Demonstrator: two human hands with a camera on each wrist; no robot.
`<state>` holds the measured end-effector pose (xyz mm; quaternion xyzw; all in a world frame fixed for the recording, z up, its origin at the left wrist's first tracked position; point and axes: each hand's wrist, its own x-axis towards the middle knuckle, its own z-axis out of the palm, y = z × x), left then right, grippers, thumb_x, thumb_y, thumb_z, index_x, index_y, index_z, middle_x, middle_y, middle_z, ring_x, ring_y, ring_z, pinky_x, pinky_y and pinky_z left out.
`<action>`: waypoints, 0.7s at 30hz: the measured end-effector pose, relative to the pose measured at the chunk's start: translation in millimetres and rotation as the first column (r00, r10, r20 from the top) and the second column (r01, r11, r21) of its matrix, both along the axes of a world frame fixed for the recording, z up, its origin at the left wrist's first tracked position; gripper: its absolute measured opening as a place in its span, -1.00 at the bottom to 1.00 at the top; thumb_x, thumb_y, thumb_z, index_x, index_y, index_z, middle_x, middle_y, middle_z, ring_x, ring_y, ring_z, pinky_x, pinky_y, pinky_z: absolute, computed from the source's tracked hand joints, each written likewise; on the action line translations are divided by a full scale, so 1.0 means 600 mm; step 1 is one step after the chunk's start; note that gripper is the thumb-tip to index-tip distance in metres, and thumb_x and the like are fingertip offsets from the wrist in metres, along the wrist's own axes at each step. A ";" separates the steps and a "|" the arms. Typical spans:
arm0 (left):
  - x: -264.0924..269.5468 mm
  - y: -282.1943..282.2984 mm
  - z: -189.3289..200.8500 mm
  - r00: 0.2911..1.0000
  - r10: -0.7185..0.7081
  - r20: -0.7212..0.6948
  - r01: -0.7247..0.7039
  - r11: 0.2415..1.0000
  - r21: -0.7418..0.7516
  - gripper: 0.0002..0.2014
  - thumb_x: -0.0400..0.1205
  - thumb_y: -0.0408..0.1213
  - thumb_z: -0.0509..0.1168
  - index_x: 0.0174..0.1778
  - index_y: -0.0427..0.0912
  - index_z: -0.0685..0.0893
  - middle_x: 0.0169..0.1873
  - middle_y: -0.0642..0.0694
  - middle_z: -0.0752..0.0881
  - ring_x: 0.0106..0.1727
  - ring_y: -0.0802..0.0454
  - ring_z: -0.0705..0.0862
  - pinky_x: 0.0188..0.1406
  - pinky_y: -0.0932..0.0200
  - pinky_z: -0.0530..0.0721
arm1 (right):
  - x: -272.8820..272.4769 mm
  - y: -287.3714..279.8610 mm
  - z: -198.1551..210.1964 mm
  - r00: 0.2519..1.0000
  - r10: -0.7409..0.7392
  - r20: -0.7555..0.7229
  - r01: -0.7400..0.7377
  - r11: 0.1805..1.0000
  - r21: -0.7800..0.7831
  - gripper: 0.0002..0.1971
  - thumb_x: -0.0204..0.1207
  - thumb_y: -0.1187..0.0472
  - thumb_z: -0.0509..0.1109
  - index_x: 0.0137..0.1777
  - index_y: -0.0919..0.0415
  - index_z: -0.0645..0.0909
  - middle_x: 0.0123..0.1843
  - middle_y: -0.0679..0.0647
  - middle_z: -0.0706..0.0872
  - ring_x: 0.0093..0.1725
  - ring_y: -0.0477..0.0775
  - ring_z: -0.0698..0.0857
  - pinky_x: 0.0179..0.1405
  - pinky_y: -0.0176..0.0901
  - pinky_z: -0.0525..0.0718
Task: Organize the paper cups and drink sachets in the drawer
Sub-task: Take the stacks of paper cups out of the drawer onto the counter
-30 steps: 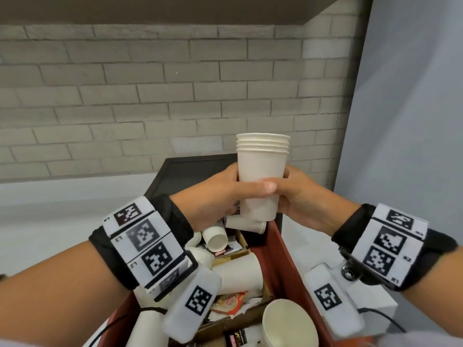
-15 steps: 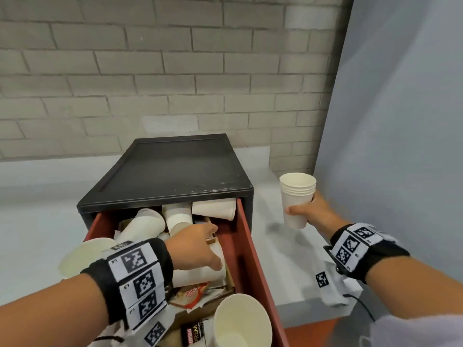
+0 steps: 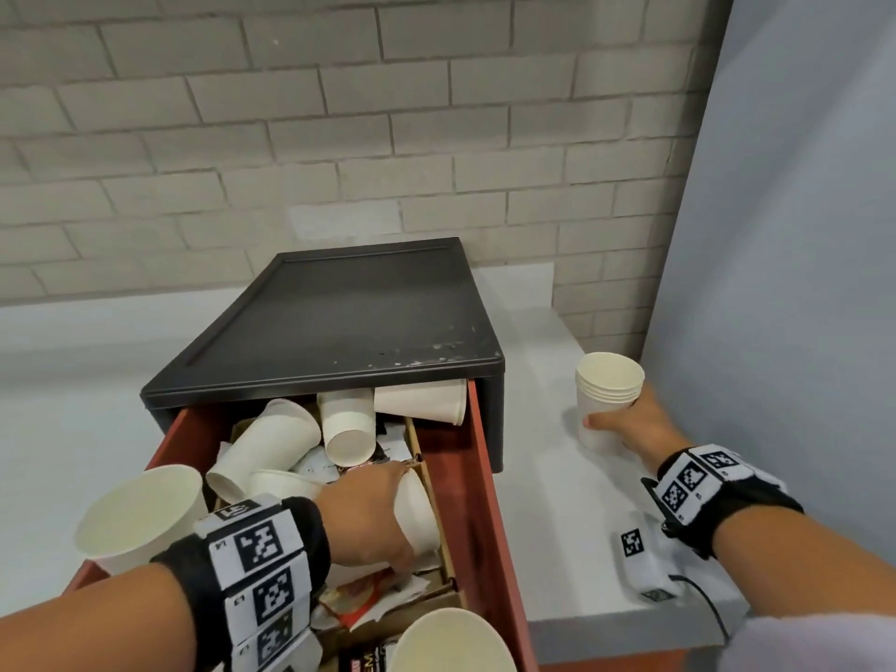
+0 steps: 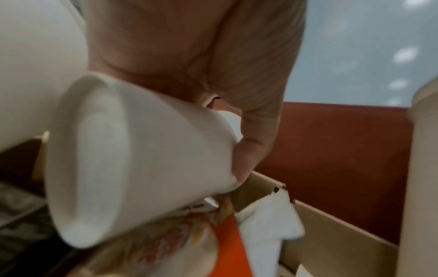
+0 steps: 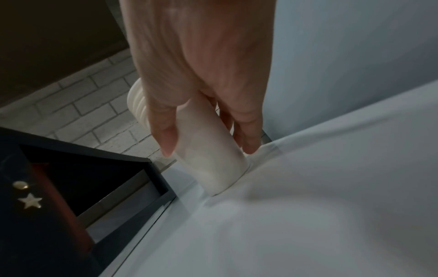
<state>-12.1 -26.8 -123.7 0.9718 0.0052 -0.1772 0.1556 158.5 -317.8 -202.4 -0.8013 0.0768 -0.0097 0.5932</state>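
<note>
Cup stack point(image 3: 606, 405): matt off-white paper, rolled rims, smooth wall. Loose cups point(image 3: 339, 424) in drawer: same matt paper, one pressed slightly out of round. Drawer point(image 3: 480, 502): smooth reddish-brown sides, low sheen, looks like plastic. Divider point(image 4: 331, 234): plain tan cardboard, matt. Cabinet top point(image 3: 349, 317): dark matt plastic, scuffed pale near front edge. Sachets point(image 3: 359, 594): glossy printed wrappers. Counter point(image 3: 572, 526): smooth pale grey, matt. Wall point(image 3: 339, 114): rough whitish brick. Wristbands point(image 3: 257, 565): black cloth.
</note>
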 end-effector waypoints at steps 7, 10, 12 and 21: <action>-0.013 0.019 0.062 0.967 0.159 0.199 -0.104 0.961 -0.258 -0.48 0.34 -0.07 0.55 0.14 0.01 0.48 -0.08 0.11 0.60 -0.10 0.19 0.63 -0.32 0.35 0.63 | -0.012 0.010 0.024 0.973 0.012 -0.231 -0.052 0.984 -0.169 -0.38 -0.06 0.24 0.64 0.06 0.31 0.58 -0.09 0.20 0.66 -0.13 0.20 0.64 -0.18 -0.05 0.65; -0.021 0.021 0.093 0.931 0.240 0.277 -0.099 0.893 -0.439 -0.49 0.40 -0.07 0.53 0.19 -0.01 0.47 -0.05 0.08 0.62 -0.11 0.17 0.66 -0.34 0.31 0.65 | -0.048 0.020 0.071 0.909 0.112 -0.401 -0.225 0.943 -0.247 -0.79 0.46 0.40 0.42 -0.25 0.24 0.41 -0.30 0.12 0.39 -0.40 0.05 0.38 -0.51 -0.18 0.43; -0.027 0.021 0.112 0.913 0.275 0.301 -0.061 0.822 -0.566 -0.46 0.39 0.01 0.52 0.22 0.00 0.48 -0.02 0.04 0.67 -0.08 0.11 0.71 -0.26 0.21 0.70 | -0.079 0.024 0.104 0.886 0.136 -0.444 -0.234 0.957 -0.172 -0.86 0.49 0.37 0.41 -0.12 0.31 0.46 -0.28 0.16 0.44 -0.44 0.08 0.49 -0.58 -0.22 0.61; -0.073 -0.002 0.154 0.907 0.248 0.341 0.162 0.542 -0.825 -0.57 0.60 -0.31 0.35 0.36 0.03 0.42 0.14 -0.02 0.66 -0.01 0.23 0.72 -0.13 0.27 0.75 | -0.240 0.146 0.287 0.647 0.758 -0.083 -0.756 0.652 0.054 -0.27 0.20 -0.03 0.63 0.40 0.05 0.50 0.28 -0.04 0.69 0.25 -0.09 0.67 0.22 -0.26 0.63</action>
